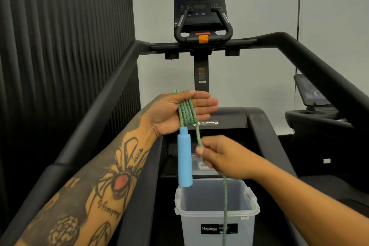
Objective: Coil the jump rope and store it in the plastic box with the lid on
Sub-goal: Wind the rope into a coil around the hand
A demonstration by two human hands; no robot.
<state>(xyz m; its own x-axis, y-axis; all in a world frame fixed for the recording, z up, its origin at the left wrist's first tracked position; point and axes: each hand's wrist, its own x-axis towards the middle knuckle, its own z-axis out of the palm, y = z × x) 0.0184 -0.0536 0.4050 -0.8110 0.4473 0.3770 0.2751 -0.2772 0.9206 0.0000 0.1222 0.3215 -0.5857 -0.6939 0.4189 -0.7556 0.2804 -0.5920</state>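
The green-and-blue braided jump rope [186, 113] is wound in several turns around my left hand [175, 112], whose fingers are stretched flat. Its light blue handle [184, 158] hangs straight down below that hand. My right hand [221, 158] pinches the free strand of rope just under the coil; the rest of the strand drops past the hand and down over the front of the plastic box [247, 211]. The box is translucent, without a lid, and stands on the treadmill belt directly below both hands. No lid is in view.
I stand on a black treadmill with side rails [103, 94] left and right and a console [200, 12] ahead. A dark ribbed wall [60, 26] is on the left. Another machine [315, 106] stands at the right.
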